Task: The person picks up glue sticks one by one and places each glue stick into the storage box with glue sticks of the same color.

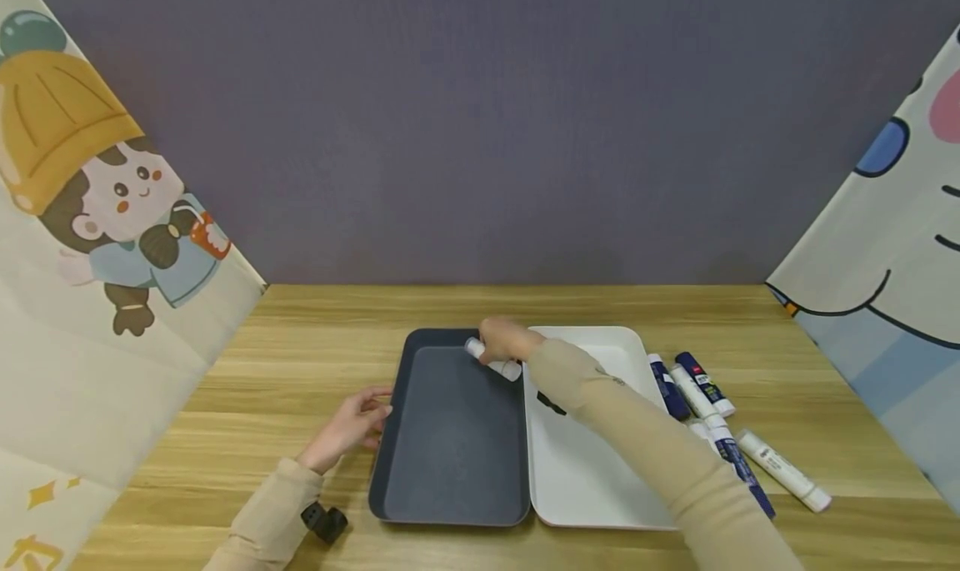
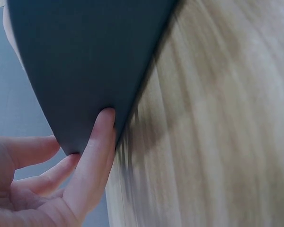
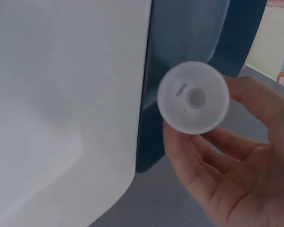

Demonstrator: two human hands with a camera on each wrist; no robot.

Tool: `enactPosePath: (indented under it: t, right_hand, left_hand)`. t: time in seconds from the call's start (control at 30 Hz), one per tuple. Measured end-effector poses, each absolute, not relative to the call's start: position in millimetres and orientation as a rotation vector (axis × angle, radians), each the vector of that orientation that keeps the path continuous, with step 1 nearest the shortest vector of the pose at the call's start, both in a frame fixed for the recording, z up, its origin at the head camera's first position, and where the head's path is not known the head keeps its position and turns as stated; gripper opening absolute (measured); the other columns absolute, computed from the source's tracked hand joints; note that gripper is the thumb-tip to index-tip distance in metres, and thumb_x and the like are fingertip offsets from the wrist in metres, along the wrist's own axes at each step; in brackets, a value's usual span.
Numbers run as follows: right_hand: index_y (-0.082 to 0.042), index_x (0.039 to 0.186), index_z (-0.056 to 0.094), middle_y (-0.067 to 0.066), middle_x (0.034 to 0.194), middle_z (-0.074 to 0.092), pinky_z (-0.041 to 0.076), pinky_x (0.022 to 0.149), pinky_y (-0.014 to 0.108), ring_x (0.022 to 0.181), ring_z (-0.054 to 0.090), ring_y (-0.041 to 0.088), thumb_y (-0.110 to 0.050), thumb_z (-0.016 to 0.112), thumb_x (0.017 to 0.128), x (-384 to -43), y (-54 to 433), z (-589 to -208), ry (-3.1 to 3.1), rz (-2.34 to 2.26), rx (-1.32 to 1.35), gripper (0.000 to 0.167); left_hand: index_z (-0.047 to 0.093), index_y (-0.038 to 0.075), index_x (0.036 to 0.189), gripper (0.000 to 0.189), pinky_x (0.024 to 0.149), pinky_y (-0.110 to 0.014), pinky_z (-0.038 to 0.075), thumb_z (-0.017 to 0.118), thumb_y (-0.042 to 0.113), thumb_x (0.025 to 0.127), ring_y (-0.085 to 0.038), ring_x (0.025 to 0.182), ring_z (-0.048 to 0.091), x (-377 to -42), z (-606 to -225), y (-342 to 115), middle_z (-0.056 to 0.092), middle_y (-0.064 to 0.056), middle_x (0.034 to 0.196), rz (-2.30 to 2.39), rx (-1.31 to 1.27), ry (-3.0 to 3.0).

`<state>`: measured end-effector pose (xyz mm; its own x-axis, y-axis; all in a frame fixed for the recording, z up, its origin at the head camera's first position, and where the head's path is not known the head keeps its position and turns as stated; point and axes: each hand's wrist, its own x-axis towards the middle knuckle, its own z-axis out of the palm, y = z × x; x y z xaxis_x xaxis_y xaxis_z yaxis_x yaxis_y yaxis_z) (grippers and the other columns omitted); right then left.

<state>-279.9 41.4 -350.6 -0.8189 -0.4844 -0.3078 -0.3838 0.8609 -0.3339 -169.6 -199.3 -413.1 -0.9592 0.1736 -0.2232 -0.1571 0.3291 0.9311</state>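
My right hand (image 1: pixel 504 339) grips a white cylindrical tube (image 1: pixel 504 369) over the far right part of the dark grey tray (image 1: pixel 450 438). In the right wrist view the tube's round end (image 3: pixel 180 111) faces the camera, with thumb and fingers around its side. My left hand (image 1: pixel 352 425) rests at the tray's left side. The left wrist view shows its thumb at the rim and its fingers touching the tray's outer wall (image 2: pixel 90 61). Beside the grey tray stands a white tray (image 1: pixel 592 488), partly hidden by my right forearm.
Right of the white tray lie several tubes: a dark blue one (image 1: pixel 703 381), a white one (image 1: pixel 783 471) and others, some overlapping. A grey wall (image 1: pixel 510 137) rises behind the wooden table (image 1: pixel 300 338). Printed sheets hang at both sides.
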Motion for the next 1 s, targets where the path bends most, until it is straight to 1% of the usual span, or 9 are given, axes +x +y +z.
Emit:
enactPosePath:
  t: [0.07,0.2,0.37,0.47,0.57,0.67,0.77,0.9,1.0]
  right_hand:
    - [-0.004,0.072,0.057,0.003,0.062,0.05,0.039,0.041,0.02,0.047,0.045,0.011,-0.011,0.063,0.081,-279,37,-353,2.643,-0.373,-0.606,0.013]
    - [-0.002,0.083,0.057,0.006,0.068,0.053,0.042,0.041,0.022,0.048,0.049,0.013,-0.012,0.062,0.081,-276,28,-358,2.636,-0.38,-0.532,0.011]
    - [0.0,0.088,0.058,0.008,0.07,0.053,0.043,0.04,0.023,0.047,0.05,0.014,-0.012,0.061,0.081,-271,17,-366,2.65,-0.358,-0.48,0.014]
    - [0.001,0.093,0.058,0.009,0.072,0.053,0.043,0.04,0.024,0.047,0.05,0.016,-0.011,0.061,0.081,-268,12,-370,2.641,-0.412,-0.436,0.017]
    - [0.001,0.101,0.057,0.01,0.075,0.053,0.043,0.038,0.025,0.047,0.05,0.017,-0.01,0.062,0.081,-266,8,-371,2.633,-0.466,-0.391,0.023]
    - [0.002,0.102,0.056,0.011,0.076,0.053,0.042,0.037,0.025,0.045,0.051,0.017,-0.01,0.062,0.081,-261,6,-370,2.651,-0.469,-0.367,0.025]
    - [0.003,0.104,0.056,0.013,0.075,0.055,0.045,0.038,0.027,0.047,0.055,0.02,-0.011,0.064,0.079,-260,2,-371,2.642,-0.458,-0.302,0.029]
    - [0.004,0.108,0.055,0.016,0.073,0.057,0.048,0.04,0.031,0.05,0.058,0.024,-0.011,0.065,0.077,-274,-1,-387,2.591,-0.482,-0.222,0.036]
    - [0.005,0.105,0.055,0.017,0.071,0.058,0.049,0.042,0.033,0.05,0.058,0.025,-0.011,0.066,0.077,-279,-1,-393,2.574,-0.507,-0.189,0.034]
  left_hand:
    - [0.035,-0.009,0.128,0.041,0.055,-0.034,0.051,0.045,0.007,0.091,-0.017,0.068,0.056,-169,-413,-201,0.054,-0.022,0.098,1.669,0.029,2.313]
    - [0.035,-0.01,0.128,0.041,0.056,-0.035,0.051,0.045,0.007,0.091,-0.017,0.069,0.056,-167,-412,-204,0.054,-0.023,0.098,1.661,0.061,2.315]
    - [0.035,-0.01,0.128,0.041,0.057,-0.035,0.052,0.045,0.007,0.091,-0.017,0.069,0.056,-165,-412,-209,0.053,-0.023,0.098,1.652,0.076,2.313]
    - [0.035,-0.009,0.128,0.041,0.057,-0.035,0.052,0.045,0.007,0.091,-0.018,0.07,0.056,-164,-414,-211,0.052,-0.023,0.099,1.647,0.069,2.314]
    - [0.035,-0.009,0.128,0.041,0.058,-0.035,0.052,0.045,0.007,0.091,-0.019,0.071,0.057,-163,-415,-213,0.052,-0.023,0.101,1.643,0.062,2.313]
    - [0.034,-0.009,0.128,0.042,0.058,-0.035,0.052,0.045,0.007,0.092,-0.019,0.072,0.057,-162,-416,-215,0.052,-0.023,0.101,1.652,0.062,2.297]
    - [0.033,-0.01,0.128,0.042,0.057,-0.036,0.052,0.045,0.008,0.092,-0.02,0.072,0.057,-160,-416,-217,0.052,-0.024,0.1,1.657,0.076,2.284]
    - [0.033,-0.01,0.129,0.042,0.057,-0.036,0.052,0.044,0.008,0.092,-0.019,0.071,0.057,-160,-416,-217,0.051,-0.025,0.101,1.654,0.08,2.285]
    - [0.033,-0.01,0.128,0.042,0.057,-0.035,0.052,0.045,0.007,0.092,-0.019,0.071,0.057,-159,-416,-217,0.052,-0.024,0.1,1.658,0.067,2.287]
